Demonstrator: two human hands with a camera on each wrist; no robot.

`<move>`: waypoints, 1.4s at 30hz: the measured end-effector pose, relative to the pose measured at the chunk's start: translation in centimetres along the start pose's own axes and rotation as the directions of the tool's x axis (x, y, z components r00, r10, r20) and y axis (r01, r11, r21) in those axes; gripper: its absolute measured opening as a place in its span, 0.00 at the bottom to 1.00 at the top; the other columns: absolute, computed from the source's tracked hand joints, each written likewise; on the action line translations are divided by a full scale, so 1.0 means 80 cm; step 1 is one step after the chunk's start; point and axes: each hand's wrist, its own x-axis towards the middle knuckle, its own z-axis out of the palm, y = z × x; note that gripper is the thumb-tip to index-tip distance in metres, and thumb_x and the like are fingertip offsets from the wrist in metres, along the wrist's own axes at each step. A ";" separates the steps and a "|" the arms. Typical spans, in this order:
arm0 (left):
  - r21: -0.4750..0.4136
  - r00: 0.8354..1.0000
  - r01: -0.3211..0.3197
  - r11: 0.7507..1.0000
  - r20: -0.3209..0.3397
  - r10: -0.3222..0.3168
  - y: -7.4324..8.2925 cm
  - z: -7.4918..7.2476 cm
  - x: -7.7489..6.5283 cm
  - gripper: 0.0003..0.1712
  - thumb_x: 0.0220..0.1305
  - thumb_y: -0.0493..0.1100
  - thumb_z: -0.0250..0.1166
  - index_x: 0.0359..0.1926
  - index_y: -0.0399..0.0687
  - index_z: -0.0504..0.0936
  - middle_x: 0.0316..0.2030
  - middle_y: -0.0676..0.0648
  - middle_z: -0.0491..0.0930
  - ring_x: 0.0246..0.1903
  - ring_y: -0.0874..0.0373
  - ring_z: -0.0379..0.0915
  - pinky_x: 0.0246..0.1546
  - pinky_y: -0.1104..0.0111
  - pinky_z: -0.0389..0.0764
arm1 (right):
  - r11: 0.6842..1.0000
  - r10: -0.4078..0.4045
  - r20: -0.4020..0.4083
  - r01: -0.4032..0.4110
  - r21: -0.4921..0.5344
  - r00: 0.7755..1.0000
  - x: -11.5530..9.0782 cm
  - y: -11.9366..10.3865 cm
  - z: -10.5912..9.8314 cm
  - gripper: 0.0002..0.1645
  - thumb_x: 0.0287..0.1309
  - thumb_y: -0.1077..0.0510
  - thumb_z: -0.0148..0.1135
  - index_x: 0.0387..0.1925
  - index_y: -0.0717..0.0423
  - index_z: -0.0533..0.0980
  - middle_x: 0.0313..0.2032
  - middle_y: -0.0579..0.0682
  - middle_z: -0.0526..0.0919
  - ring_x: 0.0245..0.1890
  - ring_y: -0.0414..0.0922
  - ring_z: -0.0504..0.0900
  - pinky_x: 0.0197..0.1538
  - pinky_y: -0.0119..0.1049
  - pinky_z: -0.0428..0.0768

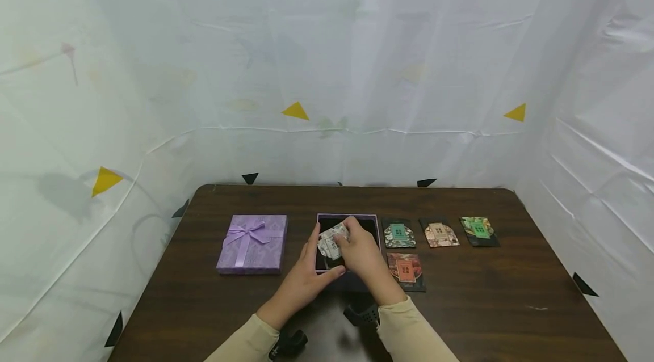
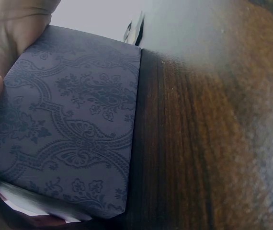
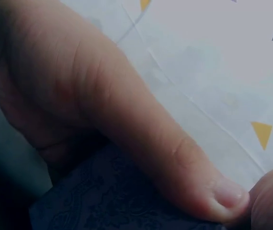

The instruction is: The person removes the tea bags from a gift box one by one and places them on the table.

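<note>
In the head view, my right hand (image 1: 361,251) pinches a white-and-grey patterned packet (image 1: 328,244) over the open purple box base (image 1: 378,232), whose inside is black. The packet lies tilted at the box's left part. My left hand (image 1: 302,277) holds the box at its near left corner, fingers along the left wall and thumb at the near rim. The left wrist view is filled by the box's embossed purple side (image 2: 79,120). In the right wrist view, my right thumb (image 3: 175,153) stretches above the box wall (image 3: 112,191); the packet is hidden there.
A purple lid (image 1: 260,257) with a ribbon bow lies left of the box. To the right are a green-labelled packet (image 1: 399,234), a beige one (image 1: 439,234), a bright green one (image 1: 479,231) and a red one (image 1: 407,271). White sheeting (image 1: 327,67) surrounds the brown table (image 1: 511,305).
</note>
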 end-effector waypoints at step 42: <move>0.024 0.999 0.031 0.999 -0.012 -0.031 -0.001 0.002 -0.002 0.66 0.65 0.75 0.71 0.87 0.85 0.34 0.88 0.42 0.48 0.71 0.29 0.73 0.63 0.30 0.77 | 0.753 0.050 -0.358 0.200 0.626 0.933 -0.082 0.133 -0.092 0.21 0.77 0.64 0.65 0.64 0.65 0.70 0.53 0.43 0.84 0.22 0.39 0.76 0.19 0.33 0.78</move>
